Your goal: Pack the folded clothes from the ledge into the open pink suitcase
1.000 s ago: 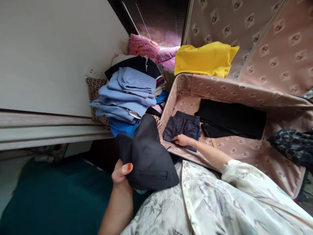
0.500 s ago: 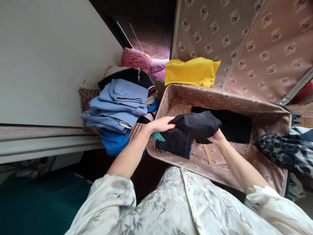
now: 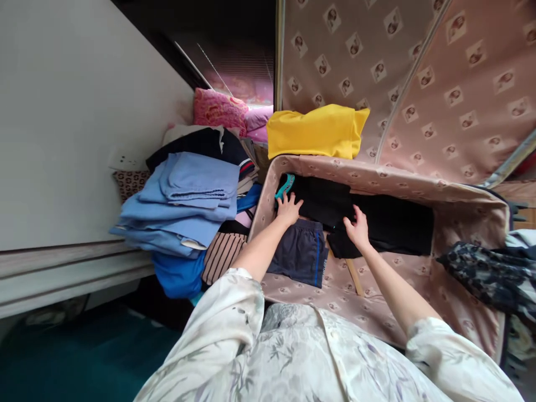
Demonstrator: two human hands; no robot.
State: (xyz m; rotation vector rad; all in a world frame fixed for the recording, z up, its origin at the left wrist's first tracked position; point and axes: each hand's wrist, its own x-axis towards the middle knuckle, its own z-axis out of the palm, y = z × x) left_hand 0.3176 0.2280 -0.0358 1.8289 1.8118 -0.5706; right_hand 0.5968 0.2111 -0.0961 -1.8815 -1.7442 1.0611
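Black garment lies flat in the suitcase, behind the shorts, probably to save room. The left hand spreads its fingers beside the teal waistband, seemingly smoothing; the right hand, fingers parted, is at the other end. Half a second ago, both hands gripped it.

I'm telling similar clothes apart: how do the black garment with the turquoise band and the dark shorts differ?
The black garment has a turquoise band at its left end; the dark shorts have a blue stripe down one side. The black garment lies toward the suitcase's far wall; the dark shorts lie nearer its near edge. Both are dark and lie inside.
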